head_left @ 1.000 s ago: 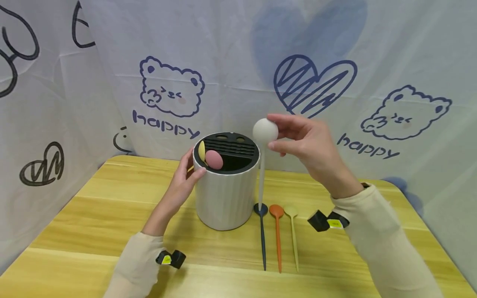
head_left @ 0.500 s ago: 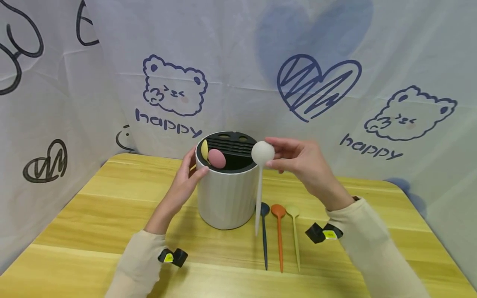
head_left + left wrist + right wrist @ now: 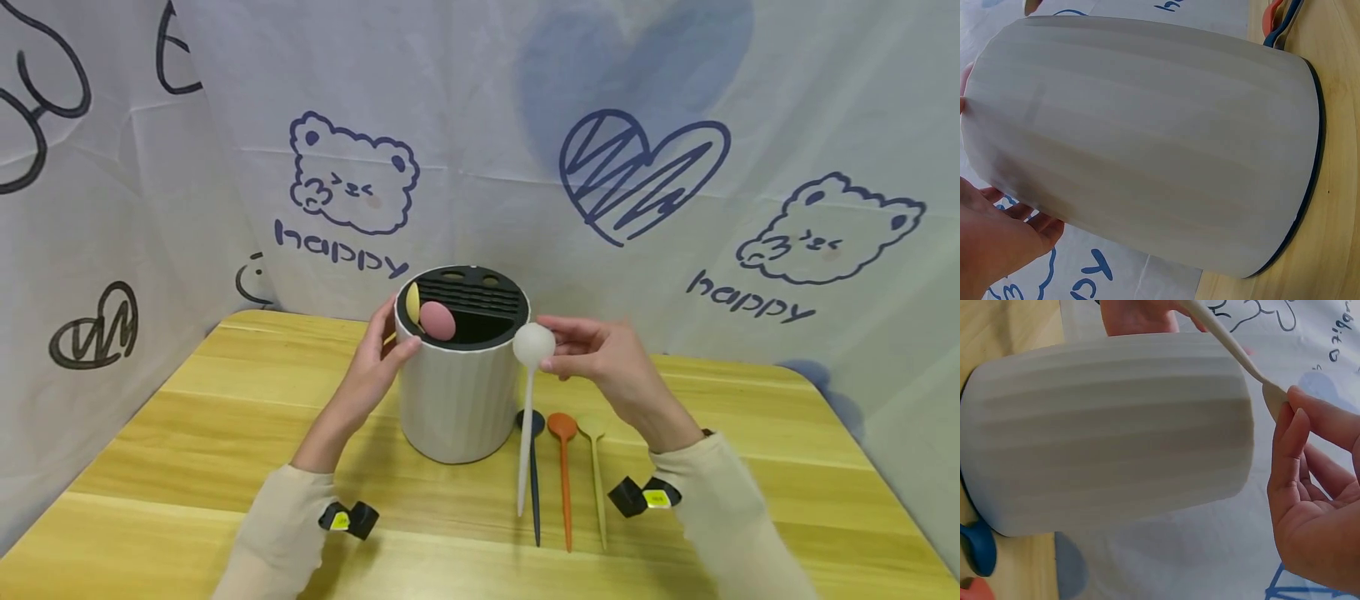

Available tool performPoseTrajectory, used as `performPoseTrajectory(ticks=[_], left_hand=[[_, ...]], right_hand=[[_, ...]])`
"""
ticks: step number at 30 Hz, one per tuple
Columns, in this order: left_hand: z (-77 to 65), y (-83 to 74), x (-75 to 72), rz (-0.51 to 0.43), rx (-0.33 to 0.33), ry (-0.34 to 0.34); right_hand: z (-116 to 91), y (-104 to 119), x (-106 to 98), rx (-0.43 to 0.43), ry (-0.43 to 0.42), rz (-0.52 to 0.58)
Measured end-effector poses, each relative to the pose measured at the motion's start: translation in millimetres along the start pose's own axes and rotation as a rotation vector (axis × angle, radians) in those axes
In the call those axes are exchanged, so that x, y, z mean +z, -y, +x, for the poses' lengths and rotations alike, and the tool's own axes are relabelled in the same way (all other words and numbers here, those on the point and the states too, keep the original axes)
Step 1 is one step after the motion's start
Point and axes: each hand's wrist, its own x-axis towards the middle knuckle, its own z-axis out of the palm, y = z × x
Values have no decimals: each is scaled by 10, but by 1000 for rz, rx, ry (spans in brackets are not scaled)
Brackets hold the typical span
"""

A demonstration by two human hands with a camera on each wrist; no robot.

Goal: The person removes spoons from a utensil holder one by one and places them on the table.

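My right hand (image 3: 618, 371) pinches a white spoon (image 3: 534, 346) by its round bowl, thumb and fingertips at the bowl's edge. The spoon's handle hangs down in front of a navy spoon (image 3: 536, 500). In the right wrist view the white spoon (image 3: 1232, 347) slants past the rim of a white ribbed utensil holder (image 3: 1110, 437). My left hand (image 3: 367, 367) grips that holder (image 3: 457, 408) at its upper left, thumb at the front rim, the other fingers partly hidden behind. Pink (image 3: 437, 321) and yellow (image 3: 413, 303) utensil heads stick out of the holder's black slotted top (image 3: 480, 327).
To the right of the holder, an orange spoon (image 3: 564, 450) and a pale yellow utensil (image 3: 598, 483) lie alongside the navy spoon on the wooden table (image 3: 225, 433). Behind the table hangs a white printed cloth (image 3: 480, 208).
My right hand has lowered the white spoon beside the holder, so its handle reaches further down across the navy spoon. The left hand keeps its grip on the holder.
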Motion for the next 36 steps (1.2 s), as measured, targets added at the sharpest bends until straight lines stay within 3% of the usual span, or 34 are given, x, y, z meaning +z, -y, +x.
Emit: performPoseTrajectory(ticks=[11,21,36], left_hand=[[1,-3,7,3,-9,10],[-2,-19,5,-12,-3,2],[-16,-5,0,-5,5,1]], right_hand=[[-86,-360,-77,30,-50,47],[-104,-568,-97,96,3,50],[-124,-736,-105,157,-34,-70]])
